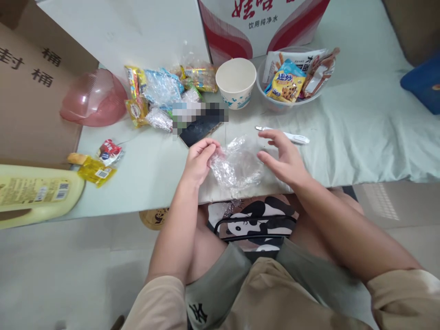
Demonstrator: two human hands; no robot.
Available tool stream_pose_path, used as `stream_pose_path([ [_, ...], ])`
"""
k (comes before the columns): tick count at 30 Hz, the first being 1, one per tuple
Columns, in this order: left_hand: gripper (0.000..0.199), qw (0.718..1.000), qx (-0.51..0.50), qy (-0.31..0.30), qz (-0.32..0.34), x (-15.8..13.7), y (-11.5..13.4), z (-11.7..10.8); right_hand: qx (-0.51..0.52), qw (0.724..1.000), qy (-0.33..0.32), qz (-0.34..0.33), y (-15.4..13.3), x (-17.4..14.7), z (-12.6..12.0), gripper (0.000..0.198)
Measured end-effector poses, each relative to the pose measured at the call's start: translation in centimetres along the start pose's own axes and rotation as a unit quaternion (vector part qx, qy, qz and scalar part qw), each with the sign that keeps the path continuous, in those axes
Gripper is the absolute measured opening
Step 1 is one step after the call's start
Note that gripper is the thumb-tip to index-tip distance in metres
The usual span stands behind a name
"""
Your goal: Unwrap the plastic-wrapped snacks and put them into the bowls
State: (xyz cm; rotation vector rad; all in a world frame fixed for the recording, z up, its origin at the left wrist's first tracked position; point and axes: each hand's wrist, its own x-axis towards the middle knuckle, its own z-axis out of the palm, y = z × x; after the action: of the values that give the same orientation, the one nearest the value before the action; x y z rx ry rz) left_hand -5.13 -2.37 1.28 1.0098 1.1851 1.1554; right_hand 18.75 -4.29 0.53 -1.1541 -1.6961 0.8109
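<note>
A crumpled sheet of clear plastic wrap (237, 167) hangs at the front edge of the covered table. Its left side is pinched in the closed fingers of my left hand (200, 160). My right hand (283, 158) is open at the other side of the wrap, thumb and fingers apart, with nothing between them. Just behind the right fingers lies a white-handled knife (292, 136). A dark, phone-like slab (201, 128), partly blurred out, rests beyond my left hand.
Behind stand a paper bowl (237, 80), a clear bowl (290, 104) of snack packets, and wrapped packets (160, 89). At the left are a pink translucent bowl (94, 98), small wrappers (98, 172) and a yellow jug (41, 192). Cartons (137, 32) line the back.
</note>
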Motion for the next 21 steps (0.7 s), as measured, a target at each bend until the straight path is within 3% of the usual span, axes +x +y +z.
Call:
stream_pose_path([
  [2,0.027,0.999,-0.024,-0.049,0.001,-0.4,0.3,0.1,0.052,0.997,-0.034,0.044,0.0,0.5,0.3,0.061],
  [6,0.052,0.993,-0.08,-0.083,-0.01,-1.0,0.6,0.3,0.093,0.979,-0.127,0.132,-0.9,1.2,0.9,0.028],
  [9,0.066,0.987,-0.063,-0.119,-0.085,-1.2,0.4,0.3,0.129,0.969,-0.101,0.184,-1.4,1.3,1.1,0.027],
  [11,0.056,0.985,-0.025,-0.121,-0.12,-1.3,0.1,0.3,0.173,0.963,-0.049,0.201,-1.4,1.3,1.3,0.029],
  [13,0.045,0.99,-0.013,-0.088,-0.108,-1.2,-0.2,0.3,0.23,0.95,-0.022,0.208,-1.1,1.3,1.3,0.033],
  [18,0.039,0.996,-0.008,-0.039,-0.077,-0.9,-1.0,0.5,0.193,0.947,-0.122,0.226,-1.1,1.3,1.1,0.033],
  [21,0.038,0.996,0.043,-0.052,-0.053,-0.7,-1.2,0.6,0.224,0.939,-0.132,0.224,-1.1,1.2,0.9,0.032],
])
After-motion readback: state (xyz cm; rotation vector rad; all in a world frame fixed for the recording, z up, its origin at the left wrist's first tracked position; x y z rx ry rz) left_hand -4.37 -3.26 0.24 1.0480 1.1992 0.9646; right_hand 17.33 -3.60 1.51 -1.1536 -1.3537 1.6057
